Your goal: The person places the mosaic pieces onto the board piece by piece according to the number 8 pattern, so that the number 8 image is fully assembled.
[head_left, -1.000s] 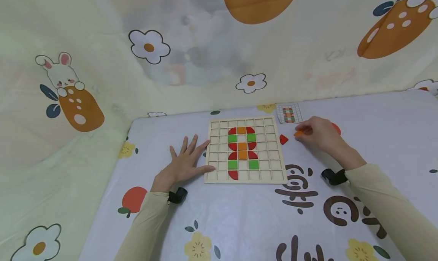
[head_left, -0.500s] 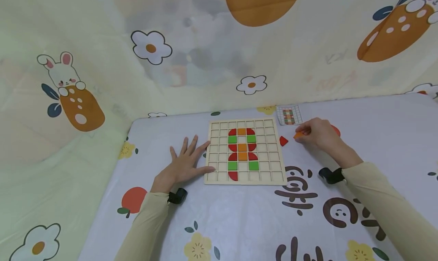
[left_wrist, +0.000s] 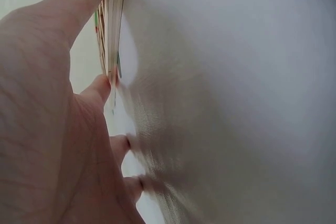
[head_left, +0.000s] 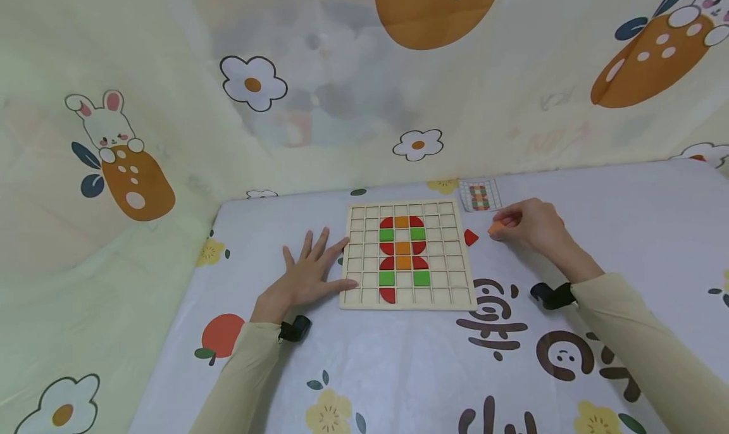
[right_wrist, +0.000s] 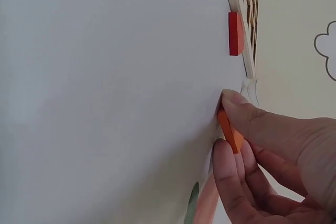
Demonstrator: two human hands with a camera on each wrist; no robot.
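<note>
A wooden grid board (head_left: pixel 444 298) lies on the table, with red quarter-round, orange square and green square tiles set in its cells. My left hand (head_left: pixel 304 276) is spread at the board's left side; thumb and index fingertip touch its edge, the other fingers rest on the cloth. Right of the board, my right hand (head_left: pixel 532 228) pinches an orange tile (right_wrist: pixel 231 132) between thumb and fingers, low over the tablecloth. A loose red quarter-round tile (head_left: pixel 471 237) lies between the board and that hand, and in the right wrist view it stands out close to the board's edge.
A small pattern card (head_left: pixel 480 195) lies behind the board's right corner, showing a similar coloured figure. The printed tablecloth (head_left: pixel 364 364) covers the table, and a patterned curtain (head_left: pixel 342 105) rises behind it. Each wrist wears a black camera strap.
The right hand stays near the same spot and still pinches the orange tile, which has turned slightly. The left hand keeps its place; the whole view has shifted slightly.
</note>
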